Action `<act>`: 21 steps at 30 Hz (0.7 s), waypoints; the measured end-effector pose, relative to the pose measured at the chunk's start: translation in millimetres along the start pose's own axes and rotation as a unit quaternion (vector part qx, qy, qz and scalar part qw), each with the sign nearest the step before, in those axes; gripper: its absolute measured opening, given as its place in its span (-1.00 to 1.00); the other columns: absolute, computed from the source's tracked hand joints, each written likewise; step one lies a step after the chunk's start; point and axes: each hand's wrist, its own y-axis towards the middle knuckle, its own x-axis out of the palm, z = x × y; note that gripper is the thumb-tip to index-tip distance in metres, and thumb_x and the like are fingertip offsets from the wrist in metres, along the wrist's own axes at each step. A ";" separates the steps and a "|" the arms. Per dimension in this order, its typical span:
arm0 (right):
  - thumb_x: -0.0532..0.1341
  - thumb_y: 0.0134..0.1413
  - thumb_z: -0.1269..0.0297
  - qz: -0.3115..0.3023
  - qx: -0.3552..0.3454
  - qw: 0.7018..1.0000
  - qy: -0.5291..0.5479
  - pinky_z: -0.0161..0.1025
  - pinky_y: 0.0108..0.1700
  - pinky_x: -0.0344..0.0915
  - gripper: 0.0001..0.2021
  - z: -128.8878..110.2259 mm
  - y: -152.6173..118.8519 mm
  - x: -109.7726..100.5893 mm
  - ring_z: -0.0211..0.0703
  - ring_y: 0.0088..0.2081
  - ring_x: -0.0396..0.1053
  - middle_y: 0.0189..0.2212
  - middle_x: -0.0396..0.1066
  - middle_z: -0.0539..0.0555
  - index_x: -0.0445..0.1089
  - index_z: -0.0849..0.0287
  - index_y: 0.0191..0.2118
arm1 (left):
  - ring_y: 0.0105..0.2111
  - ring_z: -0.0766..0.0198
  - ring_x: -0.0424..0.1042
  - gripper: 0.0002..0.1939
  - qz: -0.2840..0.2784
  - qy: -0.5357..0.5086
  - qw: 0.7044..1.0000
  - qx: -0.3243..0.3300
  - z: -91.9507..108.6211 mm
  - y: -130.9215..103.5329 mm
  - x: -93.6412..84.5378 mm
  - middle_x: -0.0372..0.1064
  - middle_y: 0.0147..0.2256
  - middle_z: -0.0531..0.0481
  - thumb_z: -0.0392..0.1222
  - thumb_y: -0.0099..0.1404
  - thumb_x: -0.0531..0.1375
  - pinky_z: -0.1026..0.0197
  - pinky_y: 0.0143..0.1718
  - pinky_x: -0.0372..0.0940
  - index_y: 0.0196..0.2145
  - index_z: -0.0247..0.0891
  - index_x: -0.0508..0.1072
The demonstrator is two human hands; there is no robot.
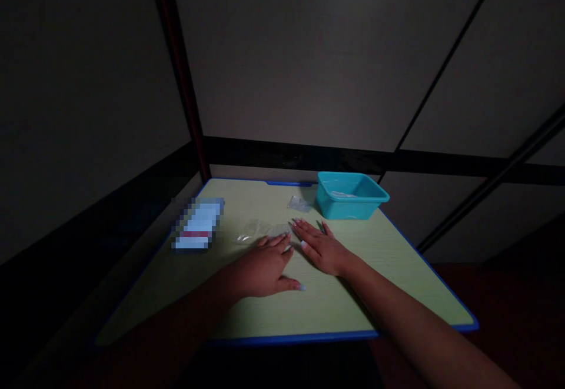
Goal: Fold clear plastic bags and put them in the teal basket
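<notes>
A clear plastic bag (253,230) lies flat near the middle of the table. My left hand (265,265) rests with its fingertips on the near edge of the bag, thumb spread out to the right. Palm down, my right hand (320,248) lies beside the bag's right end, fingers stretched out and touching or nearly touching it. Neither hand grips anything. Farther back, a small clear packet (300,203) sits in front of my right fingertips; its contents are too small to tell.
A turquoise plastic basket (351,209) with something pale inside stands at the back right. On the left lies a pixelated, phone-like flat object (198,224). The light table (309,318) has a blue rim, and dark-trimmed wall panels (300,71) rise behind it.
</notes>
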 end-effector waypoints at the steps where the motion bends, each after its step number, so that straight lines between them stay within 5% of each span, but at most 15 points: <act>1: -0.25 0.26 0.05 0.000 0.001 1.000 -0.001 0.22 0.20 -0.41 -0.45 -0.3 -0.3 -0.1 -0.08 0.29 -0.28 0.30 -0.27 0.08 -0.28 0.05 0.31 | 0.24 -0.05 -0.11 -0.22 0.004 0.006 1.000 0.001 0.5 -0.5 -0.2 -0.14 0.24 -0.33 0.30 0.20 -0.02 -0.08 0.17 -0.11 0.17 -0.36 0.17; 9: -0.24 0.25 0.03 -0.006 -0.007 1.000 -0.007 0.20 0.21 -0.36 -0.44 -1.7 -1.9 -2.1 -0.12 0.29 -0.27 0.30 -0.27 0.10 -0.24 0.10 0.31 | 0.19 0.00 0.04 -0.26 0.024 0.034 0.999 -0.016 -2.6 -2.6 1.6 0.06 0.18 -0.31 0.29 0.20 0.00 -0.10 0.19 -0.17 0.11 -0.37 0.27; 17: -0.22 0.25 0.04 -0.006 -0.002 1.000 -0.008 0.18 0.21 -0.33 -0.44 -1.6 -2.1 -1.9 -0.09 0.29 -0.28 0.30 -0.27 0.11 -0.27 0.08 0.31 | -0.01 0.01 0.33 -0.42 0.040 -0.002 0.999 -0.024 -9.5 -6.3 -9.2 0.37 -0.02 -0.20 0.23 0.22 0.01 -0.01 0.09 0.06 -0.04 -0.27 0.41; 21: -0.21 0.25 0.03 0.015 0.004 0.999 -0.040 0.27 0.17 -0.53 -0.44 -5.5 -3.9 -4.1 0.01 0.29 -0.30 0.30 -0.28 0.11 -0.28 0.05 0.31 | 0.13 0.07 0.16 -0.39 0.114 -0.001 0.993 -0.039 -10.0 -1.7 -11.6 0.18 0.14 -0.17 0.17 0.27 -0.02 0.03 0.16 -0.04 0.14 -0.26 0.21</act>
